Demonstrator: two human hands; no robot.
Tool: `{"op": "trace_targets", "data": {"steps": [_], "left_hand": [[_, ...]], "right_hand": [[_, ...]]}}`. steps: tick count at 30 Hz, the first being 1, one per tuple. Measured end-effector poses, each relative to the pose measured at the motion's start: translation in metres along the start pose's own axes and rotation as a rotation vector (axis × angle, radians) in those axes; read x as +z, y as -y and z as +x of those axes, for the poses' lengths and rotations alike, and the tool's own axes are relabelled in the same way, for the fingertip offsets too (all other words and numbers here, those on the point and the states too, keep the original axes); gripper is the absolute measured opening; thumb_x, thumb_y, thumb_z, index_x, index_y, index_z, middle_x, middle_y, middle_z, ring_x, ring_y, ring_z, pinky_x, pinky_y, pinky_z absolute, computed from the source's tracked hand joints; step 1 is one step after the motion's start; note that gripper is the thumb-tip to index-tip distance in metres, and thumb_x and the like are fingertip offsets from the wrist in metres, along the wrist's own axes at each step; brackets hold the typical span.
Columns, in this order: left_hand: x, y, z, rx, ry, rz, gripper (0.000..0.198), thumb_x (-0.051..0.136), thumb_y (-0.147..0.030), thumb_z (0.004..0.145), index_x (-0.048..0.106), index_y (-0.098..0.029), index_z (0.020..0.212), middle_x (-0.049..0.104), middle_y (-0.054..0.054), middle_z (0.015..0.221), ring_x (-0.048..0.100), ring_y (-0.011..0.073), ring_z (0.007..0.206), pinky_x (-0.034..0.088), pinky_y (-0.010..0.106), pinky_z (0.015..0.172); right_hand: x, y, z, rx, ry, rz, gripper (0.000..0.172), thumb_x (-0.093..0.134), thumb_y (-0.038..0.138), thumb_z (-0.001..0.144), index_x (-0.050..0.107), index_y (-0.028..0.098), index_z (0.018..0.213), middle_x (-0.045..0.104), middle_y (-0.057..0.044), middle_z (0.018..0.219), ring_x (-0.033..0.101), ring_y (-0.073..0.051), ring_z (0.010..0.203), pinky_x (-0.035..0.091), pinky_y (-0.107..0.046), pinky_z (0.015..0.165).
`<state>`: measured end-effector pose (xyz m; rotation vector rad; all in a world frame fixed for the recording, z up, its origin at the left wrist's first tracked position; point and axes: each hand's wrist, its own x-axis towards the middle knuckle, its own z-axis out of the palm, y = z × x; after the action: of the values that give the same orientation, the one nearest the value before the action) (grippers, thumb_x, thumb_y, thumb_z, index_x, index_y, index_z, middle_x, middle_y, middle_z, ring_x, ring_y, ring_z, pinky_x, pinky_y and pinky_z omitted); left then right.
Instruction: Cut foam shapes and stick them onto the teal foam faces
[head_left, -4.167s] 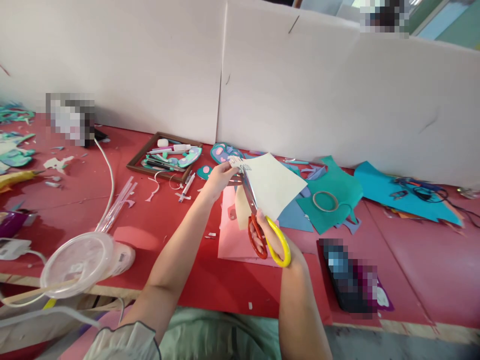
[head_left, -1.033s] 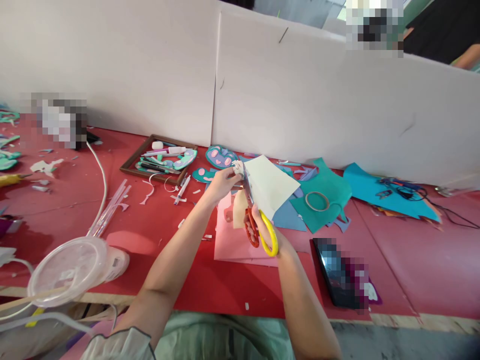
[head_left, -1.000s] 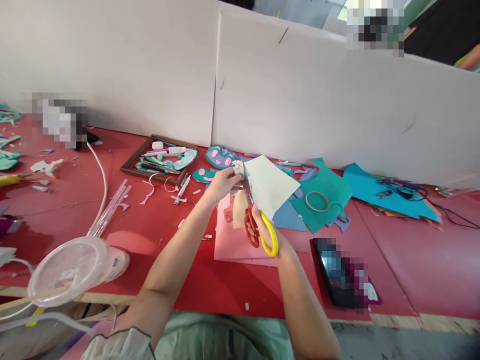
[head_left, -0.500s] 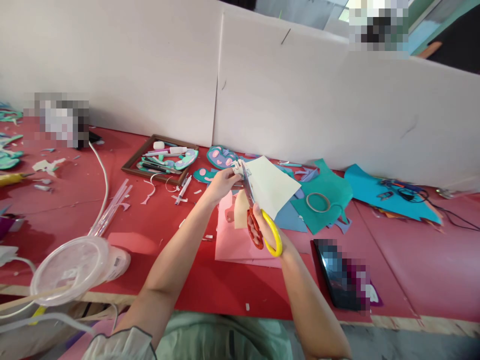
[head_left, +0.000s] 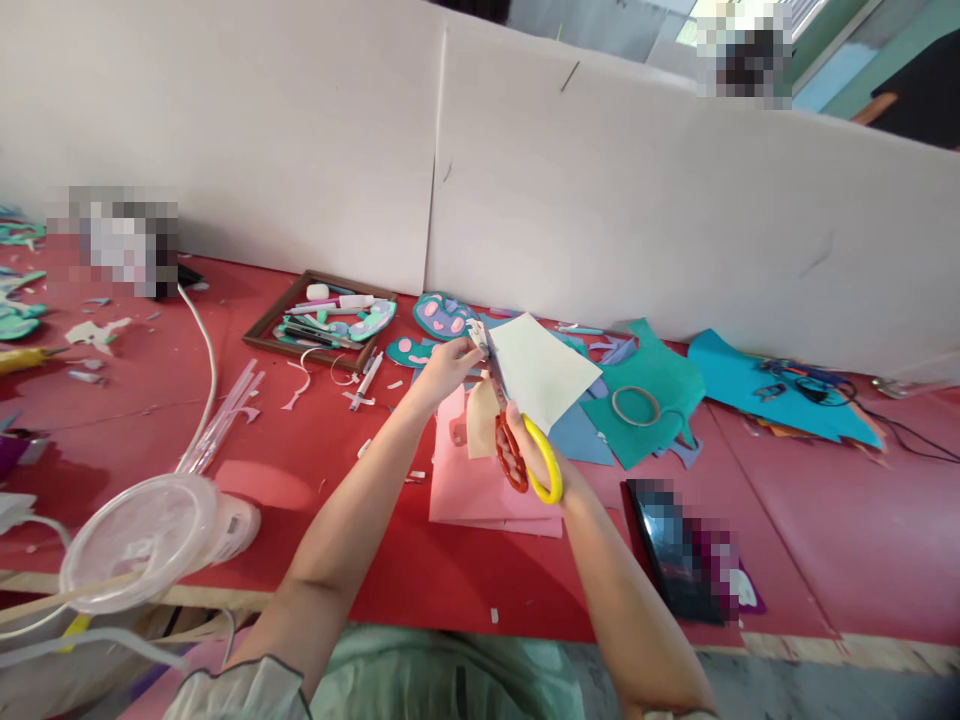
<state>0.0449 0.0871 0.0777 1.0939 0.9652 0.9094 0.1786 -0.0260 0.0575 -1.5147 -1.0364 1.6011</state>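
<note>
My right hand (head_left: 526,440) is closed around a pair of scissors (head_left: 553,472) with one yellow and one red handle loop. The blades point up and away, toward my left hand (head_left: 453,364). That hand pinches a small white cut piece (head_left: 476,330), and the blade tips meet it close to my fingertips. Whether the blades are apart is too small to tell. A cream sheet (head_left: 546,372) lies just right of the blades. Beneath my hands are pink sheets (head_left: 480,492) and a beige piece (head_left: 482,428).
A wooden tray (head_left: 259,338) of pens stands at the back left. Green sheets (head_left: 660,365) with a tape roll (head_left: 616,405) lie to the right, near a dark phone (head_left: 675,560). A lidded plastic tub (head_left: 142,540) sits front left. A white panel (head_left: 637,220) borders the red table.
The scissors and my right hand have shifted very slightly upward. My left hand stays at nearly the same spot, still pinching the white piece.
</note>
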Motion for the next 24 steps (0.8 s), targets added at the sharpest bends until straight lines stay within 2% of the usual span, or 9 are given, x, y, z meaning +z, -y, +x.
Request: {"op": "trace_targets", "data": {"steps": [8, 14, 17, 24], "left_hand": [[0.000, 0.000, 0.003, 0.020, -0.028, -0.003, 0.009, 0.053, -0.014, 0.080, 0.059, -0.016, 0.074, 0.064, 0.000, 0.076, 0.063, 0.0132, 0.075, 0.054, 0.027, 0.072], [-0.008, 0.002, 0.006, 0.057, 0.042, 0.002, 0.007, 0.055, -0.016, 0.079, 0.060, -0.014, 0.077, 0.062, 0.002, 0.077, 0.061, 0.0134, 0.079, 0.054, 0.028, 0.074], [-0.010, 0.003, 0.006, 0.066, 0.059, 0.014, 0.007, 0.055, -0.017, 0.080, 0.060, -0.013, 0.077, 0.062, 0.002, 0.079, 0.061, 0.0130, 0.079, 0.054, 0.028, 0.075], [-0.009, 0.001, 0.003, 0.057, 0.052, 0.001, 0.006, 0.055, -0.015, 0.079, 0.061, -0.013, 0.077, 0.061, 0.002, 0.079, 0.059, 0.0139, 0.080, 0.054, 0.034, 0.080]], "right_hand": [[0.001, 0.003, 0.003, -0.057, 0.048, -0.029, 0.062, 0.038, 0.083, 0.076, 0.039, 0.024, 0.060, 0.030, 0.009, 0.039, 0.030, -0.008, 0.030, 0.025, -0.021, 0.031], [-0.012, -0.001, 0.006, -0.109, 0.133, 0.013, 0.066, 0.039, 0.086, 0.072, 0.050, 0.022, 0.070, 0.035, 0.009, 0.042, 0.030, -0.008, 0.031, 0.029, -0.022, 0.033], [-0.017, 0.000, 0.005, -0.130, 0.164, -0.019, 0.064, 0.038, 0.085, 0.075, 0.049, 0.022, 0.069, 0.036, 0.008, 0.042, 0.032, -0.008, 0.032, 0.029, -0.022, 0.034], [-0.020, 0.005, 0.005, -0.098, 0.104, -0.093, 0.066, 0.038, 0.087, 0.072, 0.044, 0.022, 0.060, 0.035, 0.006, 0.039, 0.031, -0.007, 0.030, 0.024, -0.023, 0.031]]}}
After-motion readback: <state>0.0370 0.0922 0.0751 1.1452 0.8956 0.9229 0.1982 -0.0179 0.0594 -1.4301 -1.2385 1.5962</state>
